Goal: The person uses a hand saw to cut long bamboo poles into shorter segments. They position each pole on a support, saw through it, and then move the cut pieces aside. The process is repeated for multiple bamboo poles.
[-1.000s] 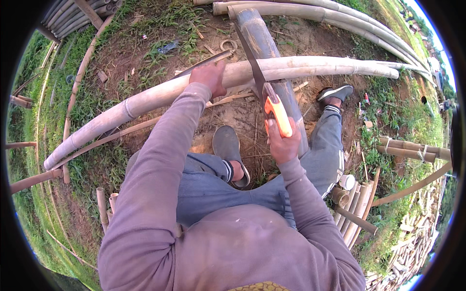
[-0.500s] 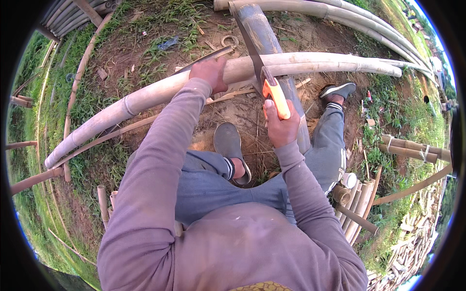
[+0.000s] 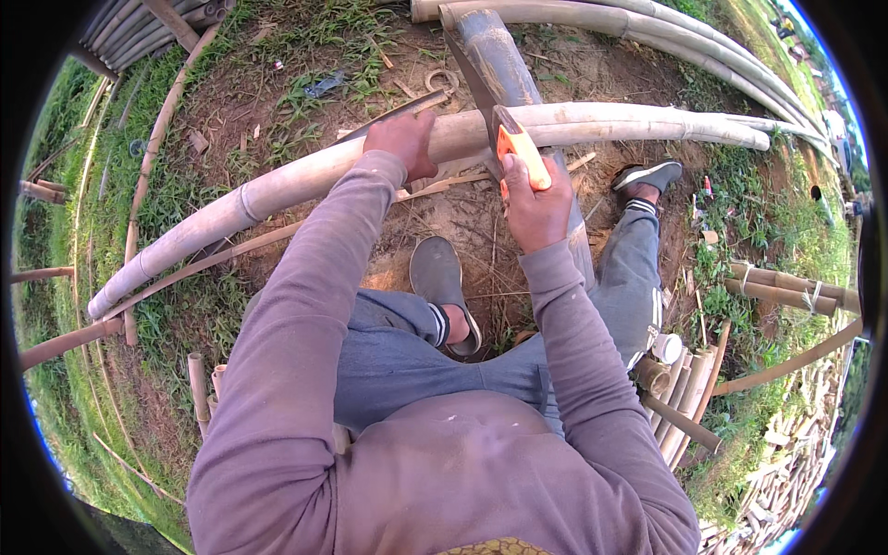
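Note:
A long pale bamboo pole (image 3: 314, 180) lies crosswise in front of me, over a thicker grey-brown bamboo log (image 3: 504, 65) that slants toward my right leg. My left hand (image 3: 403, 146) is wrapped over the pole, left of the log. In my right hand (image 3: 538, 202) is the orange handle of a handsaw (image 3: 522, 155), with the fingers closed round it. The saw's dark blade crosses the pole near the log and points away from me. How deep the teeth sit in the bamboo cannot be made out.
More long bamboo poles (image 3: 592, 17) lie beyond, at the far right. A thin split strip (image 3: 259, 237) runs under the pole on the near side. Short upright bamboo pieces (image 3: 683, 398) stand by my right thigh with a white cup (image 3: 666, 348). My shoe (image 3: 436, 270) rests below the pole.
My right hand and the saw have moved a little away from me, with the handle now closer to the pole. My left hand keeps its hold on the pole.

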The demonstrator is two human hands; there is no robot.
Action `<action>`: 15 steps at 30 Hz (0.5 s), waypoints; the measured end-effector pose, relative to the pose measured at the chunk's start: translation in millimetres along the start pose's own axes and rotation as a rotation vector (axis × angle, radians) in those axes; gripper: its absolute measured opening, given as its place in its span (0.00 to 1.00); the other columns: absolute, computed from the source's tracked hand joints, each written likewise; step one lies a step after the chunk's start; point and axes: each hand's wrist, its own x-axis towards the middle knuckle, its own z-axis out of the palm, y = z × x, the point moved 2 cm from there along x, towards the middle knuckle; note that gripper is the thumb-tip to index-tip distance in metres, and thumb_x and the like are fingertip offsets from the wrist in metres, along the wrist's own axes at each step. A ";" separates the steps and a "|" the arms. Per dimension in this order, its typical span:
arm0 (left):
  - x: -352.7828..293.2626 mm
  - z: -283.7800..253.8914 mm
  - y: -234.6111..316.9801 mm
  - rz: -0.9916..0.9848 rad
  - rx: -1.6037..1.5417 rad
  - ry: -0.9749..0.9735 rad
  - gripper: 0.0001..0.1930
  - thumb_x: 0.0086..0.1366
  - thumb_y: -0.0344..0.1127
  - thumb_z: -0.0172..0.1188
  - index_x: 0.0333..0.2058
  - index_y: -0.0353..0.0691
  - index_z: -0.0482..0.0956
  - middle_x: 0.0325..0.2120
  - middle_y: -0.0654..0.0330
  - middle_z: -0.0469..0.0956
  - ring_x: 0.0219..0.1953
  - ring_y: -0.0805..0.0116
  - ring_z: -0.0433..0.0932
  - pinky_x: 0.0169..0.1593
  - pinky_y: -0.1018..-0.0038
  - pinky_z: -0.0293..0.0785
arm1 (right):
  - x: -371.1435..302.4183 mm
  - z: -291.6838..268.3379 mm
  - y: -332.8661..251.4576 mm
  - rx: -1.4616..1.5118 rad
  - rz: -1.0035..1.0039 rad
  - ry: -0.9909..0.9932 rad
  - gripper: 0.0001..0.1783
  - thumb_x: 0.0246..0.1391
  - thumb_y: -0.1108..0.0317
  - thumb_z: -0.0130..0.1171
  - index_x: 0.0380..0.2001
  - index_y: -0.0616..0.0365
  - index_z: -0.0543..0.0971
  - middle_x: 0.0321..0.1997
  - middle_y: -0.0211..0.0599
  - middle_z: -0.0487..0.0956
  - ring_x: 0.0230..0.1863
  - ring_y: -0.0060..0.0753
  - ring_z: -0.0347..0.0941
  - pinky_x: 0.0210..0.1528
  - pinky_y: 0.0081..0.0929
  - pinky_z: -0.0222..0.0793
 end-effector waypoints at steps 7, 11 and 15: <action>-0.1 5.6 -8.7 0.000 0.030 0.001 0.36 0.55 0.52 0.75 0.59 0.44 0.73 0.54 0.48 0.83 0.57 0.46 0.84 0.60 0.53 0.81 | -212.8 -128.2 8.4 -0.093 0.065 -0.075 0.10 0.69 0.68 0.65 0.43 0.65 0.79 0.23 0.31 0.81 0.22 0.21 0.79 0.27 0.22 0.73; 0.6 11.9 -6.1 -0.008 0.022 0.000 0.37 0.55 0.52 0.75 0.60 0.44 0.72 0.55 0.48 0.82 0.58 0.46 0.83 0.60 0.53 0.81 | -120.4 -68.2 22.5 -0.072 0.019 -0.028 0.09 0.70 0.68 0.66 0.39 0.63 0.79 0.25 0.30 0.81 0.25 0.18 0.77 0.28 0.23 0.72; 5.1 0.3 1.5 0.021 0.010 0.020 0.38 0.55 0.52 0.75 0.61 0.44 0.72 0.57 0.49 0.82 0.59 0.46 0.83 0.61 0.54 0.81 | 22.2 4.6 5.7 0.023 0.002 -0.019 0.15 0.70 0.61 0.70 0.36 0.63 0.81 0.23 0.26 0.75 0.26 0.15 0.64 0.28 0.25 0.64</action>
